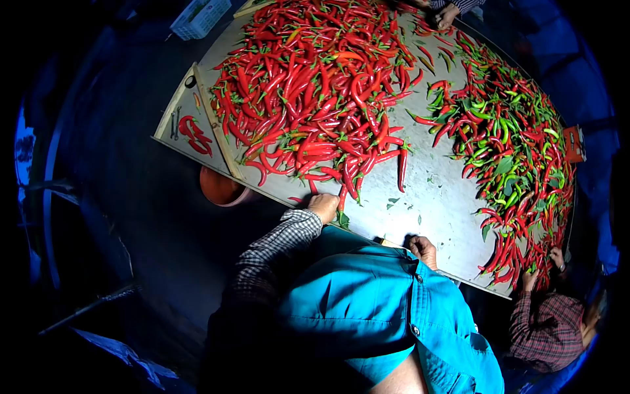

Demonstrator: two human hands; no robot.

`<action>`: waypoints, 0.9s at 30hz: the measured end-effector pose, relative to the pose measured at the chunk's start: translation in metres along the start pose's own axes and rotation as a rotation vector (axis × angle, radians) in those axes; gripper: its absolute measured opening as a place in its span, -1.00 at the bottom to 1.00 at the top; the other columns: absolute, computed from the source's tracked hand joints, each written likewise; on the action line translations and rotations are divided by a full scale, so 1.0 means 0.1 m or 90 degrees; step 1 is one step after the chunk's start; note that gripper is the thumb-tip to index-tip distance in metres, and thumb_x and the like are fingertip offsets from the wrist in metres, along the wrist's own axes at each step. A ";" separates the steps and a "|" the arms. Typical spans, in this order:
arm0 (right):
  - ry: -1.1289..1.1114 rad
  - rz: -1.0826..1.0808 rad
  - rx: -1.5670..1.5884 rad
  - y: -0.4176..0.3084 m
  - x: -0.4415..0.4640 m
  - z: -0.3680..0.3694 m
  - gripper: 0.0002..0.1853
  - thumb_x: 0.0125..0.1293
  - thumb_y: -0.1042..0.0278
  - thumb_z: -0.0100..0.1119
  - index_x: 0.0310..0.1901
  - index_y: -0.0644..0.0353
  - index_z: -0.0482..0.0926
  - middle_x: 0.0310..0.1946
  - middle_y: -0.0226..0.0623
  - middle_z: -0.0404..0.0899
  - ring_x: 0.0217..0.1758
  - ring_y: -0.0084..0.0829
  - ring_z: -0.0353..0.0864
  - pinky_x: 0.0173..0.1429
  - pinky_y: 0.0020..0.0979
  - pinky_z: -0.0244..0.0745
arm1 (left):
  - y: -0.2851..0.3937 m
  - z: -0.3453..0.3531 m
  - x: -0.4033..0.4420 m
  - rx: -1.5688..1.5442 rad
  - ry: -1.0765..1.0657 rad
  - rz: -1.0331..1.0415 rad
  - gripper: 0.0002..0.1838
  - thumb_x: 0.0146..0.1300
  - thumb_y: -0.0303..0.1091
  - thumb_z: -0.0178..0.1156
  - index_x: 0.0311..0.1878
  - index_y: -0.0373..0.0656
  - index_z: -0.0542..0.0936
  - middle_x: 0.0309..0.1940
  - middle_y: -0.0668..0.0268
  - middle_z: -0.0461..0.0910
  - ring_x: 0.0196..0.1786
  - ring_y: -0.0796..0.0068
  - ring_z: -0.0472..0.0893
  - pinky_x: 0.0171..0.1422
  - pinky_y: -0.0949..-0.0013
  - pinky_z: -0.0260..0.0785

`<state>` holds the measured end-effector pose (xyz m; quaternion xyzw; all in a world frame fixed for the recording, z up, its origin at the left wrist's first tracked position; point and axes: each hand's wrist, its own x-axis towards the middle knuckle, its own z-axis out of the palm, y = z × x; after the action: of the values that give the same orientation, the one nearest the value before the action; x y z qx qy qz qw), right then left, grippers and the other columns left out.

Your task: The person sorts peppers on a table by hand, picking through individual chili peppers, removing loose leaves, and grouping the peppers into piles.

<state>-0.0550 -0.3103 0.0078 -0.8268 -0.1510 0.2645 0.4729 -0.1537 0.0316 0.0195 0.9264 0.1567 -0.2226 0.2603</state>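
Left hand [323,209] resting at a red chili [342,199], right hand [423,251] lying curled

A blue basket [200,20] is sitting beyond the far left of the red pile [308,98], which is covering much of the metal table [433,203]; a wooden strip [220,131] is bordering the pile's left side, and metal tools [175,123] and a few loose chilies [195,136] are lying outside it; an orange-brown bucket [220,187] is standing below the pile's near left corner.

At the pile's near edge the left hand is resting with fingers bent inward, their tips lying against or just beside that chili; whether they are grasping it, I cannot tell; a green leaf [342,220] is lying just nearer than the chili.

Right of the pile's near end, the right hand is resting at the table's edge, fingers curled; whether they are holding anything, I cannot tell.

Another person's hand [448,16] is resting at the pile's far right; the mixed red and green chilies [512,144] are lying right of the pile, a co-worker's hands [530,280] touching their near end.
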 end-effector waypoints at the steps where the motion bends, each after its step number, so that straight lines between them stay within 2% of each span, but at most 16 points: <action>1: 0.018 -0.032 -0.038 0.00 0.00 0.02 -0.96 0.14 0.58 0.11 -0.35 0.26 0.49 -0.58 -0.36 0.47 -0.52 -0.59 0.42 -0.42 -0.53 0.38 | -0.02 0.02 0.05 0.006 -0.036 0.000 -0.81 0.03 -0.44 0.06 -0.27 -0.13 0.61 -0.28 0.09 0.59 -0.10 0.15 0.57 -0.01 0.15 0.36; 3: 0.020 0.027 -0.005 0.00 -0.01 0.01 -0.95 0.14 0.58 0.11 -0.33 0.27 0.49 -0.57 -0.35 0.47 -0.52 -0.58 0.42 -0.42 -0.52 0.39 | -0.10 0.11 0.08 0.032 -0.026 0.019 -0.86 -0.05 -0.34 0.18 -0.36 -0.08 0.60 -0.39 0.15 0.59 -0.18 0.12 0.57 -0.07 0.10 0.39; 4: 0.019 0.032 -0.012 0.02 0.00 0.02 -0.94 0.14 0.58 0.11 -0.33 0.27 0.49 -0.57 -0.34 0.47 -0.51 -0.58 0.43 -0.41 -0.52 0.39 | -0.12 0.14 0.09 0.039 -0.004 0.033 -0.91 -0.03 -0.33 0.15 -0.45 -0.10 0.58 -0.43 0.15 0.58 -0.23 0.12 0.57 -0.11 0.11 0.39; 5: 0.017 0.037 -0.019 0.03 0.00 0.02 -0.94 0.14 0.58 0.11 -0.32 0.27 0.50 -0.56 -0.34 0.47 -0.50 -0.57 0.43 -0.39 -0.52 0.39 | -0.17 0.16 0.09 0.040 -0.007 0.036 -0.91 -0.03 -0.33 0.15 -0.45 -0.10 0.58 -0.43 0.15 0.58 -0.23 0.12 0.57 -0.11 0.11 0.39; 8: 0.018 0.054 -0.012 0.02 0.01 0.01 -0.93 0.14 0.57 0.11 -0.31 0.28 0.50 -0.55 -0.35 0.48 -0.48 -0.57 0.43 -0.36 -0.52 0.40 | -0.27 0.04 -0.01 -0.139 0.087 0.043 -0.88 -0.03 -0.32 0.14 -0.48 -0.16 0.54 -0.43 0.12 0.56 -0.33 0.11 0.56 -0.23 0.14 0.39; 9: 0.016 0.060 -0.009 0.02 0.01 0.01 -0.92 0.14 0.56 0.12 -0.31 0.28 0.51 -0.54 -0.35 0.49 -0.47 -0.58 0.43 -0.35 -0.53 0.40 | -0.40 0.06 -0.03 -0.183 0.120 0.097 -0.91 -0.01 -0.39 0.19 -0.50 -0.20 0.52 -0.53 0.22 0.56 -0.45 0.29 0.58 -0.33 0.27 0.40; 11: 0.006 0.093 -0.010 0.09 0.04 -0.01 -0.93 0.14 0.56 0.11 -0.31 0.28 0.51 -0.52 -0.37 0.50 -0.44 -0.60 0.43 -0.31 -0.53 0.40 | -0.57 0.01 -0.24 -0.601 0.086 0.113 -0.93 -0.01 -0.45 0.22 -0.50 -0.22 0.54 -0.57 0.27 0.55 -0.52 0.47 0.54 -0.41 0.39 0.38; 13: -0.031 0.071 0.039 0.08 0.11 0.00 -0.94 0.14 0.56 0.11 -0.32 0.28 0.52 -0.51 -0.39 0.51 -0.41 -0.60 0.44 -0.26 -0.53 0.41 | -0.64 -0.33 -0.68 -0.720 -0.063 0.021 -0.92 0.00 -0.48 0.24 -0.52 -0.25 0.54 -0.61 0.34 0.51 -0.53 0.64 0.47 -0.46 0.50 0.34; 15: -0.039 0.014 0.024 -0.03 0.20 0.05 -0.87 0.11 0.58 0.12 -0.26 0.28 0.50 -0.40 -0.32 0.53 -0.30 -0.53 0.47 -0.17 -0.50 0.42 | -0.97 -0.27 -1.02 -0.525 -0.147 0.043 -0.97 0.10 -0.49 0.18 -0.43 -0.22 0.56 -0.58 0.40 0.52 -0.52 0.59 0.49 -0.45 0.48 0.36; 17: 0.008 -0.070 -0.050 -0.14 0.34 0.12 -0.77 0.06 0.58 0.15 -0.19 0.27 0.46 -0.32 -0.20 0.50 -0.24 -0.38 0.50 -0.11 -0.42 0.43 | -1.43 0.15 -1.28 -0.109 -0.224 0.064 -0.89 0.16 -0.45 0.11 -0.24 -0.19 0.55 -0.40 0.28 0.59 -0.39 0.38 0.56 -0.31 0.32 0.42; 18: 0.010 -0.100 -0.122 -0.27 0.43 0.13 -0.66 -0.01 0.57 0.19 -0.13 0.25 0.43 -0.26 -0.09 0.46 -0.15 -0.18 0.49 -0.03 -0.34 0.41 | -1.63 0.46 -1.40 0.010 -0.247 0.044 -0.88 0.15 -0.45 0.11 -0.23 -0.19 0.54 -0.39 0.24 0.58 -0.36 0.34 0.56 -0.29 0.30 0.42; 19: 0.001 -0.125 -0.226 -0.43 0.53 0.15 -0.58 -0.06 0.54 0.23 -0.08 0.25 0.40 -0.15 -0.03 0.40 -0.07 -0.08 0.44 0.03 -0.28 0.39 | -1.78 0.77 -1.49 0.076 -0.255 0.025 -0.86 0.14 -0.45 0.11 -0.21 -0.20 0.53 -0.37 0.21 0.57 -0.34 0.30 0.55 -0.27 0.27 0.41; 21: -0.017 -0.093 -0.274 -0.69 0.69 0.28 -0.51 -0.08 0.51 0.26 -0.04 0.25 0.37 -0.06 0.00 0.33 -0.03 -0.02 0.40 0.05 -0.25 0.38 | -2.04 1.29 -1.61 0.005 -0.118 0.009 -0.83 0.13 -0.45 0.11 -0.19 -0.20 0.51 -0.34 0.14 0.55 -0.28 0.21 0.54 -0.23 0.23 0.40; 24: -0.088 -0.183 -0.360 -0.81 0.87 0.47 -0.48 -0.09 0.45 0.28 -0.01 0.22 0.38 -0.01 -0.04 0.29 0.04 -0.01 0.36 0.09 -0.23 0.36 | -2.30 1.84 -1.46 -0.140 0.253 0.095 -0.78 0.10 -0.45 0.10 -0.15 -0.21 0.48 -0.29 0.04 0.52 -0.20 0.08 0.53 -0.17 0.17 0.38; 26: -0.143 -0.240 -0.396 -0.60 0.99 0.60 -0.67 0.02 0.45 0.16 -0.10 0.16 0.47 -0.06 -0.03 0.37 -0.06 0.01 0.45 0.00 -0.22 0.42 | -0.79 0.05 -1.23 -0.268 0.196 -0.037 -0.89 0.07 -0.41 0.15 -0.33 -0.21 0.50 -0.45 0.09 0.51 -0.36 0.09 0.54 -0.30 0.22 0.37; 27: -0.179 -0.247 -0.393 -0.56 1.01 0.63 -0.72 0.06 0.47 0.10 -0.13 0.14 0.50 -0.09 -0.02 0.41 -0.11 0.01 0.48 -0.04 -0.21 0.45 | -0.66 0.01 -1.08 -0.296 0.342 0.019 -0.92 0.02 -0.43 0.18 -0.44 -0.22 0.49 -0.56 0.12 0.47 -0.47 0.13 0.53 -0.38 0.26 0.36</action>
<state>-0.0097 -0.1872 0.0005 -0.8420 -0.4405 0.2228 0.2176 -0.2726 0.0664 0.0447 0.8701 0.2527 0.0745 0.4165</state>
